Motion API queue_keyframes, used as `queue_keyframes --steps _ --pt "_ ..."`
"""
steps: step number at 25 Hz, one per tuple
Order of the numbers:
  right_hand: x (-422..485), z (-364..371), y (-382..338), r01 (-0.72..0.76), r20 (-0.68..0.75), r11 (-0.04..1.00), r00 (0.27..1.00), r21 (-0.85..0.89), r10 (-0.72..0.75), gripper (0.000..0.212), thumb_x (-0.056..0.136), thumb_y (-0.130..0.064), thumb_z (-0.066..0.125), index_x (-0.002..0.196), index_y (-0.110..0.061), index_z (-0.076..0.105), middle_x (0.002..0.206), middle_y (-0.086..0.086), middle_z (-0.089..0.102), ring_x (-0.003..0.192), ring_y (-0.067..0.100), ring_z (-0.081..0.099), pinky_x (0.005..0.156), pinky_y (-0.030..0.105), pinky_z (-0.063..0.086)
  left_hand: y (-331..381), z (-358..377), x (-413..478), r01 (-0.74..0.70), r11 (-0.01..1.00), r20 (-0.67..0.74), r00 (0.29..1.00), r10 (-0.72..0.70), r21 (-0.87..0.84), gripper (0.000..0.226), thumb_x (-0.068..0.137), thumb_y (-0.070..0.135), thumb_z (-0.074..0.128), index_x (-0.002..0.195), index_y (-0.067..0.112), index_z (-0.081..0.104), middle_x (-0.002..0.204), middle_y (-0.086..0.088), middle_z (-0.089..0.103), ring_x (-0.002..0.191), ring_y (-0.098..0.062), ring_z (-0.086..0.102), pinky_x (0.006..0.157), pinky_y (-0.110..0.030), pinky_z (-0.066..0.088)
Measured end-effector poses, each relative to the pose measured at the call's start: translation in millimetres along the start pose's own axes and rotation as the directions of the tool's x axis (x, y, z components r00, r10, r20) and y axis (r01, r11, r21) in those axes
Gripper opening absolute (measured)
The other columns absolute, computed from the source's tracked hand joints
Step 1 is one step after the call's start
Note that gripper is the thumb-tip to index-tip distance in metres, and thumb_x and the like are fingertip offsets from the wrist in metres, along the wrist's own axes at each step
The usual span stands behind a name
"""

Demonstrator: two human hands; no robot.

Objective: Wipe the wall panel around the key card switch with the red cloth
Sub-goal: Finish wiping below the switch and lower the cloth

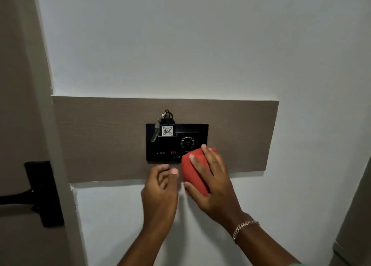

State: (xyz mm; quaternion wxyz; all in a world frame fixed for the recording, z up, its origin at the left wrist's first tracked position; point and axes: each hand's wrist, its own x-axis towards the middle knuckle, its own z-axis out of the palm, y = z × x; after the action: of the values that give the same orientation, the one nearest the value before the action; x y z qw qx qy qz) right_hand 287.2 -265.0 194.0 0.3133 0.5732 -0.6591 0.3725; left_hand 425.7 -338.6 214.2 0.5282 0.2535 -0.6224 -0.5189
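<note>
A brown wood-grain wall panel runs across the white wall. At its centre sits a black key card switch with a dial, and a key tag marked 406 hangs in its slot with keys. My right hand presses a folded red cloth flat against the switch's lower right corner and the panel below it. My left hand hovers just left of the cloth at the panel's bottom edge, fingers loosely curled and holding nothing.
A door with a black handle and lock plate stands at the left, beside the door frame. White wall surrounds the panel. A grey surface edge shows at the lower right.
</note>
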Motion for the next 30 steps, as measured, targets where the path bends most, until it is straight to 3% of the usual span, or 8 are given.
queue_keyframes --steps 6,10,12,16,18,20,25,30 --pt "-87 -33 8 -0.473 0.274 0.808 0.877 0.351 0.395 0.091 0.075 -0.048 0.076 0.149 -0.047 0.023 0.152 -0.024 0.034 0.138 -0.007 0.036 0.11 0.019 0.041 -43 55 -40 0.407 0.912 0.342 0.866 -0.365 -0.056 0.016 0.084 0.019 0.068 0.099 0.018 0.071 0.096 -0.01 0.077 0.088 -0.028 0.073 0.067 -0.038 0.059" --pt "-153 -83 53 -0.836 0.477 0.108 0.408 0.538 0.778 0.089 0.079 -0.029 0.081 0.147 -0.032 0.024 0.145 -0.003 0.052 0.114 -0.003 0.061 0.085 0.017 0.054 -81 114 -91 0.607 0.789 0.48 0.723 -0.497 -0.098 0.016 0.087 0.013 0.066 0.101 0.008 0.07 0.101 -0.018 0.075 0.084 -0.027 0.072 0.077 -0.04 0.058" --pt "-182 -116 82 -0.856 0.514 -0.057 0.253 0.514 0.82 0.063 0.077 -0.016 0.082 0.131 -0.013 0.047 0.125 0.013 0.068 0.096 0.018 0.074 0.072 0.03 0.063 -94 154 -120 0.624 0.78 0.525 0.678 -0.514 -0.041 0.019 0.087 0.018 0.067 0.104 0.01 0.069 0.102 -0.015 0.075 0.088 -0.028 0.072 0.078 -0.043 0.059" --pt "-240 -173 145 -0.935 0.377 -0.012 0.131 0.355 0.917 0.021 0.083 -0.013 0.076 0.103 -0.007 0.07 0.104 0.017 0.076 0.092 0.032 0.075 0.078 0.043 0.064 -122 246 -183 0.621 0.776 0.522 0.628 -0.577 0.11 0.016 0.083 0.026 0.07 0.093 0.013 0.069 0.099 -0.015 0.074 0.091 -0.032 0.069 0.083 -0.048 0.059" --pt "-267 -197 182 -0.96 0.319 -0.016 0.077 0.279 0.944 0.02 0.085 -0.014 0.074 0.105 -0.014 0.071 0.096 0.004 0.077 0.086 0.019 0.075 0.075 0.033 0.063 -132 291 -214 0.643 0.747 0.531 0.579 -0.619 0.169 0.019 0.077 0.027 0.073 0.089 0.014 0.067 0.102 -0.018 0.073 0.095 -0.037 0.069 0.087 -0.055 0.057" --pt "-293 -220 224 -0.984 0.192 0.042 0.075 0.171 0.978 0.021 0.087 -0.013 0.071 0.108 -0.013 0.072 0.087 -0.004 0.075 0.078 0.013 0.073 0.068 0.023 0.058 -139 336 -241 0.708 0.684 0.578 0.487 -0.655 0.177 0.029 0.071 0.021 0.073 0.098 0.014 0.066 0.107 -0.02 0.071 0.098 -0.039 0.068 0.087 -0.06 0.056" --pt "-352 -254 343 -0.987 -0.066 0.065 0.076 -0.147 0.995 0.018 0.097 -0.021 0.056 0.108 -0.015 0.068 0.092 0.004 0.068 0.094 0.03 0.064 0.087 0.042 0.051 -177 449 -296 0.758 0.599 0.719 0.263 -0.643 0.259 0.038 0.066 0.003 0.053 0.094 0.024 0.066 0.101 -0.016 0.072 0.097 -0.036 0.069 0.086 -0.055 0.059" --pt "-402 -250 421 -0.96 -0.089 0.092 0.12 -0.266 0.989 0.02 0.099 -0.022 0.054 0.113 -0.016 0.067 0.099 0.013 0.071 0.097 0.035 0.064 0.08 0.033 0.044 -227 508 -317 0.7 0.608 0.758 0.148 -0.635 0.374 0.056 0.08 0.002 0.052 0.13 0.027 0.057 0.116 -0.014 0.069 0.112 -0.033 0.062 0.101 -0.049 0.049"
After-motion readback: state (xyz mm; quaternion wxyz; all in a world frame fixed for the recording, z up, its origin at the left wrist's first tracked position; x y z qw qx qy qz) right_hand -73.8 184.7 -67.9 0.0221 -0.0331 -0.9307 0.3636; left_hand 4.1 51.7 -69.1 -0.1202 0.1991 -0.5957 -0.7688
